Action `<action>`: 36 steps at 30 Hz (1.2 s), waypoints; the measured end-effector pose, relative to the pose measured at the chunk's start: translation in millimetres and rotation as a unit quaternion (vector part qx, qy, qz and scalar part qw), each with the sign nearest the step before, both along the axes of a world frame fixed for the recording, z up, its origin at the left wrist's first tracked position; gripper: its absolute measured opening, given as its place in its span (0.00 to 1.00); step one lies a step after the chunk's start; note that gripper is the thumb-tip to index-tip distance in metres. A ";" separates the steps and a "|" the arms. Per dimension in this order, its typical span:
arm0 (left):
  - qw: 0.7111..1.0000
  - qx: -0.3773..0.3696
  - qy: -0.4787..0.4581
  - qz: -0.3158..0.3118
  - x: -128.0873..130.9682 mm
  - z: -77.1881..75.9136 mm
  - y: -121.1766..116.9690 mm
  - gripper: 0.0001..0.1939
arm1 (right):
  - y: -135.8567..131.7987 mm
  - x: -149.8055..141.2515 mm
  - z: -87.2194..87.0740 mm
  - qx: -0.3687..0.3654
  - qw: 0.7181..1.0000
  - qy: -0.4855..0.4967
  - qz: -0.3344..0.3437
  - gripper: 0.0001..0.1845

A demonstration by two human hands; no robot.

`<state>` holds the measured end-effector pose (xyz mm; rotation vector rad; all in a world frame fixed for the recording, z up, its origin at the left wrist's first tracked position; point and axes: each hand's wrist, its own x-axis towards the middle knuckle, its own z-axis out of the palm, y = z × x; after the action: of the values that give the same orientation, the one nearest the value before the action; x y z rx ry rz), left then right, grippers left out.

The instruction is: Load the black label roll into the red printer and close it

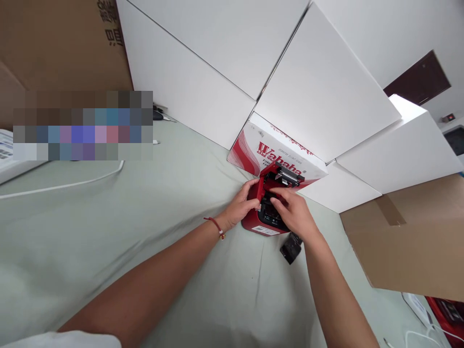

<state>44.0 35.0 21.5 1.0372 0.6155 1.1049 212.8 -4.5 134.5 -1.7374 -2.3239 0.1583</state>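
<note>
A small red printer-like machine (pixel 261 223) with black insides stands on the pale green cloth, its hinged lid (pixel 288 174) raised. My left hand (pixel 243 205) grips its left side, thumb at the front edge and fingers behind. My right hand (pixel 292 210) reaches over the opening from the right. Its index finger and thumb are a little apart inside, with nothing visible between them; the other fingers are partly hidden. A white label is on the machine's front. Beside my right wrist lies a black boxy object (pixel 291 248), its kind unclear.
Right behind the machine stands a white and red Wahaha carton (pixel 250 150), against large white boxes (pixel 290 87). Brown cardboard boxes (pixel 416 232) are at the right and upper left. A white cable (pixel 72 184) crosses the left; another red machine (pixel 447 314) sits lower right.
</note>
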 end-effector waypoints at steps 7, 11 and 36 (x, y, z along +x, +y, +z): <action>1.000 0.000 -0.001 0.007 1.1 1.9 2.6 0.42 | -99.1 0.4 -57.1 0.204 0.977 0.040 0.036 0.28; 1.000 -0.002 0.004 0.003 -1.4 5.2 1.0 0.40 | -103.1 -6.5 -94.1 0.279 0.960 0.030 -0.006 0.37; 0.952 0.260 0.129 0.098 -9.0 31.0 11.5 0.28 | -102.5 -2.1 -112.7 0.286 0.953 0.097 -0.008 0.41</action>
<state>35.0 46.5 52.4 1.6221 0.6615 1.3567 210.8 -107.0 21.8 -1.3753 -1.9511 -0.3053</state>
